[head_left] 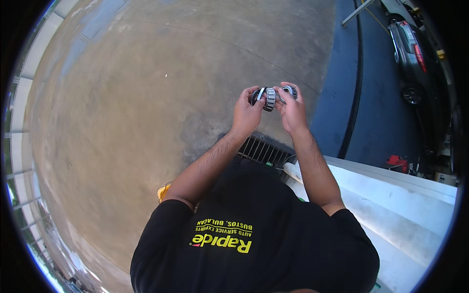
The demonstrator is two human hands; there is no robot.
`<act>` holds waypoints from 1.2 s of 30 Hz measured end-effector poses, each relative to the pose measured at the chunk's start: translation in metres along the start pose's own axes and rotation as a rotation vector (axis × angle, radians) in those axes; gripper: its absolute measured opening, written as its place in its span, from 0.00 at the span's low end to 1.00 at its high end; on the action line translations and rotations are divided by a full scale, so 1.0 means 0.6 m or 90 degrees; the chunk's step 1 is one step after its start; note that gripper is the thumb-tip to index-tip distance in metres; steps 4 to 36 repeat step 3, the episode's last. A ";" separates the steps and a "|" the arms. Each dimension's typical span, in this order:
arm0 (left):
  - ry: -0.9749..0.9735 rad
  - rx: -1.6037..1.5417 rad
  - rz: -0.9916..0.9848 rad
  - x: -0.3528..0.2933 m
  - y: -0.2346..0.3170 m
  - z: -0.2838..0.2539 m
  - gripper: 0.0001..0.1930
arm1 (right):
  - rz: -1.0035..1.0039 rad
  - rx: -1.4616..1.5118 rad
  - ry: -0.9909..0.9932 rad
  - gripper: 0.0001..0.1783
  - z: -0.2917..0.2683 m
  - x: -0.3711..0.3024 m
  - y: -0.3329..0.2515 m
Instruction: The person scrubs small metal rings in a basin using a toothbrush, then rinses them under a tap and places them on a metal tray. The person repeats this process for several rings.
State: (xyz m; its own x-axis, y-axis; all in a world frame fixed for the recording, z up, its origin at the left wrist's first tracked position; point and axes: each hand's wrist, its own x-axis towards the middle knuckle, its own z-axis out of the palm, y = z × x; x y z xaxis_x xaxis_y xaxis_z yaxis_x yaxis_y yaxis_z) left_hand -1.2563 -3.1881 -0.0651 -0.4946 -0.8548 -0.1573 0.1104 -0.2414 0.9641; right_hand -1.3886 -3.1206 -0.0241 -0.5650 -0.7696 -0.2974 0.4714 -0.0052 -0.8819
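Both my arms reach out ahead of my body, with the hands close together. My left hand is closed around a large tapered roller bearing, whose silver rollers face the other hand. At its left side is a ring with a dark and shiny rim, also within the left fingers. My right hand grips a smaller roller bearing between thumb and fingers. Its fingertips come very near the large bearing; whether they touch it I cannot tell.
Below my hands lies a dark floor grate in brown concrete. White ledges run along the lower right. Beyond is a blue floor strip with a dark car and a red object. Something yellow sits beside my left arm.
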 end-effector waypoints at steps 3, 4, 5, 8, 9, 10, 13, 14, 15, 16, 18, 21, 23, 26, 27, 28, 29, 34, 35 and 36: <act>-0.031 0.198 -0.003 0.115 0.029 0.010 0.32 | 0.038 0.010 0.021 0.19 0.021 0.118 -0.039; -0.031 0.198 -0.003 0.115 0.029 0.010 0.32 | 0.038 0.010 0.021 0.19 0.021 0.118 -0.039; -0.031 0.198 -0.003 0.115 0.029 0.010 0.32 | 0.038 0.010 0.021 0.19 0.021 0.118 -0.039; -0.031 0.198 -0.003 0.115 0.029 0.010 0.32 | 0.038 0.010 0.021 0.19 0.021 0.118 -0.039; -0.031 0.198 -0.003 0.115 0.029 0.010 0.32 | 0.038 0.010 0.021 0.19 0.021 0.118 -0.039; -0.031 0.198 -0.003 0.115 0.029 0.010 0.32 | 0.038 0.010 0.021 0.19 0.021 0.118 -0.039; -0.031 0.198 -0.003 0.115 0.029 0.010 0.32 | 0.038 0.010 0.021 0.19 0.021 0.118 -0.039; -0.031 0.198 -0.003 0.115 0.029 0.010 0.32 | 0.038 0.010 0.021 0.19 0.021 0.118 -0.039; -0.031 0.198 -0.003 0.115 0.029 0.010 0.32 | 0.038 0.010 0.021 0.19 0.021 0.118 -0.039; -0.031 0.198 -0.003 0.115 0.029 0.010 0.32 | 0.038 0.010 0.021 0.19 0.021 0.118 -0.039; -0.031 0.198 -0.003 0.115 0.029 0.010 0.32 | 0.038 0.010 0.021 0.19 0.021 0.118 -0.039; -0.031 0.198 -0.003 0.115 0.029 0.010 0.32 | 0.038 0.010 0.021 0.19 0.021 0.118 -0.039; -0.031 0.198 -0.003 0.115 0.029 0.010 0.32 | 0.038 0.010 0.021 0.19 0.021 0.118 -0.039; -0.031 0.198 -0.003 0.115 0.029 0.010 0.32 | 0.038 0.010 0.021 0.19 0.021 0.118 -0.039; -0.031 0.198 -0.003 0.115 0.029 0.010 0.32 | 0.038 0.010 0.021 0.19 0.021 0.118 -0.039; -0.031 0.198 -0.003 0.115 0.029 0.010 0.32 | 0.038 0.010 0.021 0.19 0.021 0.118 -0.039; -0.031 0.198 -0.003 0.115 0.029 0.010 0.32 | 0.038 0.010 0.021 0.19 0.021 0.118 -0.039; -0.031 0.198 -0.003 0.115 0.029 0.010 0.32 | 0.038 0.010 0.021 0.19 0.021 0.118 -0.039; -0.031 0.198 -0.003 0.115 0.029 0.010 0.32 | 0.038 0.010 0.021 0.19 0.021 0.118 -0.039; -0.031 0.198 -0.003 0.115 0.029 0.010 0.32 | 0.038 0.010 0.021 0.19 0.021 0.118 -0.039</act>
